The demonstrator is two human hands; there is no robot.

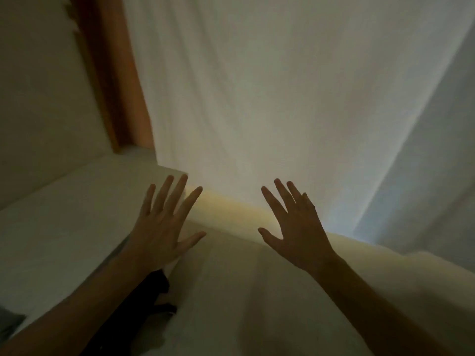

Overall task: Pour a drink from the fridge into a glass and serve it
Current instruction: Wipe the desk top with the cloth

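Head view is dim and honestly there's not much of the task in it yet: both your hands are held out in front of you, palms facing away, nothing in either one. Your left hand (160,227) has its fingers spread wide with the thumb out to the right, hovering over the pale ledge (64,222) on the left. Your right hand (295,227) is fanned the same way, in front of the cream-coloured edge (341,255) that runs off to the right. Behind them hangs a white sheet or curtain (257,86), with a wooden frame (113,73) at far left.

No fridge, no drink, no glass anywhere in shot, so I'd guess you're right at the start and the first job is just getting to the fridge. My advice: turn your head before you walk so the camera finds the fridge door first, because the light is poor. Keep both hands free until you're there, one for the door handle, the other for the bottle. Can't tell what the dark thing (144,304) under your left forearm is, so mind it as you step off
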